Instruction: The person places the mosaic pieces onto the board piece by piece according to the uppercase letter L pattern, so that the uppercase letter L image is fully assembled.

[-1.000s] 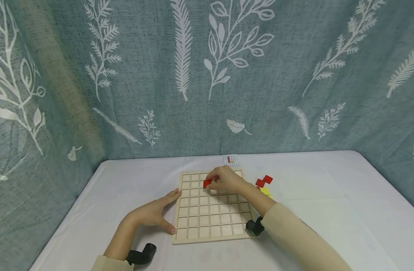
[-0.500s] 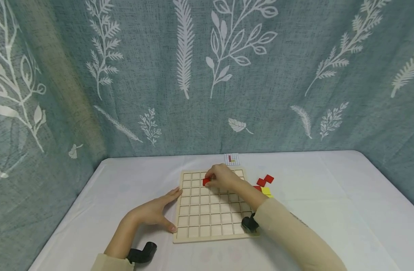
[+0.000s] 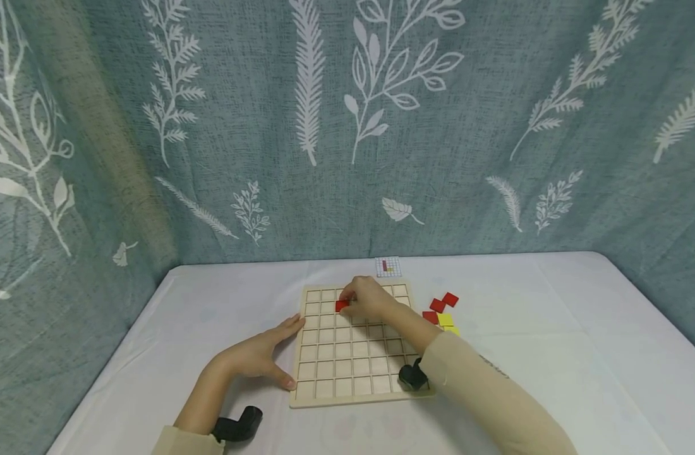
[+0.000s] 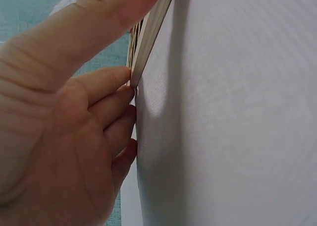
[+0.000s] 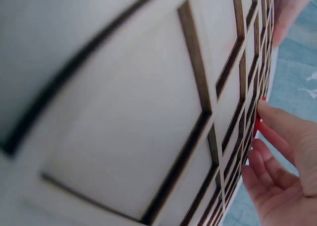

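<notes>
A square wooden grid board (image 3: 325, 354) lies on the white table. Over its far part, my right hand (image 3: 367, 300) pinches a red square tile (image 3: 341, 306) between thumb and fingers, close over the cells in the second row from the back. In the right wrist view the red tile (image 5: 256, 124) shows as a thin edge at the fingertips, right at the grid. My left hand (image 3: 256, 359) rests at the board's left edge, fingers spread, thumb near the front corner. The left wrist view shows its straight fingers (image 4: 111, 107) touching the side of the board (image 4: 151, 35).
Right of the board lie loose red tiles (image 3: 437, 306) and yellow tiles (image 3: 445, 320). A small printed grid card (image 3: 388, 266) with coloured squares lies behind the board. Beyond the table hangs a teal leaf-patterned curtain (image 3: 211, 145). Black wrist devices (image 3: 239, 424) are strapped on both arms.
My right hand has shifted slightly left with the red tile, uncovering more of the loose tiles beside the board. The left hand stays in place.
</notes>
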Demonstrator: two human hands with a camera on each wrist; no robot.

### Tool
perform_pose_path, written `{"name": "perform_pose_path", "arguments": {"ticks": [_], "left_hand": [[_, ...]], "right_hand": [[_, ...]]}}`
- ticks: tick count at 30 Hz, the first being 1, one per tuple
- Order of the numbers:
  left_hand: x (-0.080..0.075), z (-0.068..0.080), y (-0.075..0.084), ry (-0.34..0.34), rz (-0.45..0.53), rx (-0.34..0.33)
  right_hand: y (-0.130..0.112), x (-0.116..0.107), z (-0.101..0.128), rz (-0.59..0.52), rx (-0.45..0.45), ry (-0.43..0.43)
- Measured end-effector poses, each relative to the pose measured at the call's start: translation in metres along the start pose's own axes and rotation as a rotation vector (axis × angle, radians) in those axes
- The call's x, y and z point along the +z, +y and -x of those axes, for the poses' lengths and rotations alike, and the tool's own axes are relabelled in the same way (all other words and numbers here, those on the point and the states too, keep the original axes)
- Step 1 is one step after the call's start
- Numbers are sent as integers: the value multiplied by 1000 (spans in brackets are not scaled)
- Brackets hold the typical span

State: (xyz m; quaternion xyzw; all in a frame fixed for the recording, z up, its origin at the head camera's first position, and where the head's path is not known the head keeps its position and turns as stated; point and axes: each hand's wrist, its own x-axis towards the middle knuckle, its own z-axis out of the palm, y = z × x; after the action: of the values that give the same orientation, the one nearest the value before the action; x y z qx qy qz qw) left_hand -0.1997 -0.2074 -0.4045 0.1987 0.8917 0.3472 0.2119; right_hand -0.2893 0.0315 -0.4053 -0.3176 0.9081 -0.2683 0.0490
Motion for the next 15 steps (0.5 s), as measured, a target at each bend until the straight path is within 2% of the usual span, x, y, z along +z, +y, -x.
{"name": "perform_pose_path", "arguments": {"ticks": [8,15], "left_hand": [[0,-1,-2,-5,-6,7],[-1,-1,-2,4,-10,-3]], "right_hand": [[-2,0,-1,-16,42,-36],[-2,-1,-6,-91,104,-39]]}}
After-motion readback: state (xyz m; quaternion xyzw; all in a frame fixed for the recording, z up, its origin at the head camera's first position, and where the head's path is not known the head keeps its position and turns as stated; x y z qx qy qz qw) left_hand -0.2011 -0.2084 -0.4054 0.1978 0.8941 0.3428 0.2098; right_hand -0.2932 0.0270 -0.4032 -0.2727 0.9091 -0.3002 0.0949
